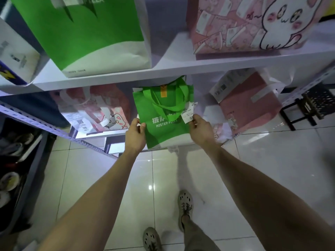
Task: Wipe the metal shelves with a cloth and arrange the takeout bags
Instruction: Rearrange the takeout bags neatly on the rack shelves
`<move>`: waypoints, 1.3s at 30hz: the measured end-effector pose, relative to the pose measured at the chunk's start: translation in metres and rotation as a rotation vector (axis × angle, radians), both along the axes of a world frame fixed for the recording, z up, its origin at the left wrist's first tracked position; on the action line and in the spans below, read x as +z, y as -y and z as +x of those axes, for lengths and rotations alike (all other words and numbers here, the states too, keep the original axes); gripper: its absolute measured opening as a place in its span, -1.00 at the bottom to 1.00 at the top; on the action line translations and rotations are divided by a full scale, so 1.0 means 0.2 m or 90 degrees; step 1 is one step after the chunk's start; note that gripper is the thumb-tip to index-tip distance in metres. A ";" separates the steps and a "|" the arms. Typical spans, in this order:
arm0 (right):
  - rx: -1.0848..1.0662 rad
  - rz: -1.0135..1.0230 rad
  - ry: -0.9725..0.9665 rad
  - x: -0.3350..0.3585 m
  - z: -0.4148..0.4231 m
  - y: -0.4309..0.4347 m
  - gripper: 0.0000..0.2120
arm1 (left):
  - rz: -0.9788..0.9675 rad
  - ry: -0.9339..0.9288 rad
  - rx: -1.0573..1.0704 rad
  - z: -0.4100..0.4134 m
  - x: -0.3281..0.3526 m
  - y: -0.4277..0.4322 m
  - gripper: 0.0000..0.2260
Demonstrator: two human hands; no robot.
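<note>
A green "Mister Pizza" takeout bag (163, 120) with a white receipt tag stands at the front of the lower shelf. My left hand (135, 136) grips its left edge. My right hand (201, 130) grips its right side just below the tag. On the upper white shelf (181, 68) stand a large green and white bag (94, 33) and a pink cartoon-rabbit bag (250, 24). On the lower shelf, a pink bag with receipts (96, 109) lies to the left and another pink bag (248, 104) to the right. No cloth is visible.
A perforated grey shelf rail (41, 124) runs diagonally at the left, over a dark bin of bowls (10, 178). A black stool (308, 107) stands at the right. My feet (184, 207) are on a glossy white tile floor.
</note>
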State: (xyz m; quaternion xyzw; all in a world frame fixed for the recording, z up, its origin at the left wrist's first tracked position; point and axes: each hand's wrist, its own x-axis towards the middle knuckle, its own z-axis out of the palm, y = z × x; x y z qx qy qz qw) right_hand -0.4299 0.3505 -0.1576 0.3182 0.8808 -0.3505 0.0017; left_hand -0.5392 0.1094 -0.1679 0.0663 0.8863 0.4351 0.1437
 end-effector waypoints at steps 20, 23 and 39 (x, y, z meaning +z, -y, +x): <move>0.024 -0.096 0.038 -0.51 0.63 1.01 -0.77 | -0.101 0.074 -0.001 0.59 -0.41 1.04 -0.84; 0.056 -0.093 0.036 -0.65 0.56 1.08 -0.81 | -0.119 0.067 0.025 0.56 -0.57 1.13 -0.84; 0.085 -0.059 -0.023 -1.61 -0.15 1.06 -0.71 | -0.036 -0.016 0.118 -0.06 -1.61 1.13 -0.87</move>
